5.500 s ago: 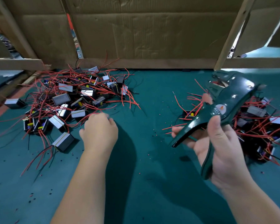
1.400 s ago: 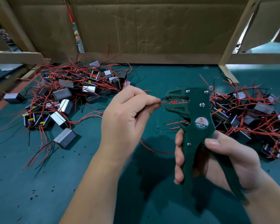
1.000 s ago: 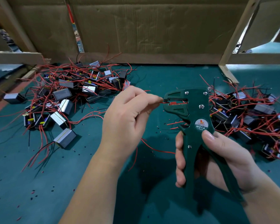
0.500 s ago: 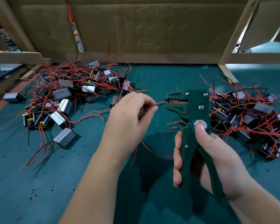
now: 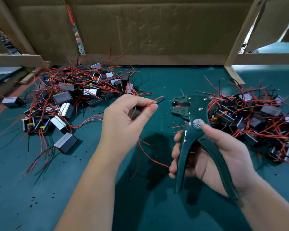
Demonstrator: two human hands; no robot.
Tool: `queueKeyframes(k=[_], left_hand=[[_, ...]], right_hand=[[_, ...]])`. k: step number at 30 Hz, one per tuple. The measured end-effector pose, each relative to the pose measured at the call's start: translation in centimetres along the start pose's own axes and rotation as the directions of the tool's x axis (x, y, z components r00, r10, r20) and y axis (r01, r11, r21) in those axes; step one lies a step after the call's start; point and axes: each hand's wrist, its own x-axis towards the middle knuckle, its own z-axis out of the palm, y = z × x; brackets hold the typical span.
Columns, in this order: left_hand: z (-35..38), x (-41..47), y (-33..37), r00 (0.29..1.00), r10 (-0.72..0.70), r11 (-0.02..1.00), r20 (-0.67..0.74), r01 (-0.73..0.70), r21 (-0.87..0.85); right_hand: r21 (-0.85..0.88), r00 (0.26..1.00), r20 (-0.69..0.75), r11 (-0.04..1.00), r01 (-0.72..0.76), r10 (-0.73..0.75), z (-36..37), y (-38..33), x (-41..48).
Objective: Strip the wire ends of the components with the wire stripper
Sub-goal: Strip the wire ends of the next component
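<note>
My left hand (image 5: 126,120) holds a small dark component (image 5: 135,112) in its palm and pinches its red and black wires (image 5: 154,101) between thumb and forefinger; the wire tips point right, a short gap from the tool's jaws. More red wire hangs below the hand. My right hand (image 5: 215,155) grips the handles of the dark green wire stripper (image 5: 193,124), thumb near its round label, jaws aimed left and handles spread apart.
A pile of components with red and black wires (image 5: 68,97) lies at the left on the green mat (image 5: 40,189). A second pile (image 5: 257,117) lies at the right. Cardboard walls (image 5: 148,30) close the back. Small insulation bits dot the mat.
The wire ends have come out of the stripper's jaws; my left hand drew back to the left. The stripper's handles have opened again after the squeeze.
</note>
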Motion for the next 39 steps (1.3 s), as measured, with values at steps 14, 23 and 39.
queueKeyframes(k=[14,23,39], left_hand=[[-0.04,-0.27,0.23,0.978,0.063,0.996,0.198,-0.074,0.051],[-0.03,-0.14,0.04,0.981,0.156,0.981,0.113,-0.167,0.1],[-0.15,-0.1,0.0,0.976,0.159,0.974,0.15,-0.18,0.136]], right_hand=[[-0.067,0.988,0.156,0.998,-0.012,0.023,-0.13,0.25,-0.29],[-0.086,0.995,0.096,0.996,-0.003,0.012,0.17,0.37,-0.17],[-0.101,0.994,0.11,0.995,0.017,-0.006,0.05,0.54,-0.22]])
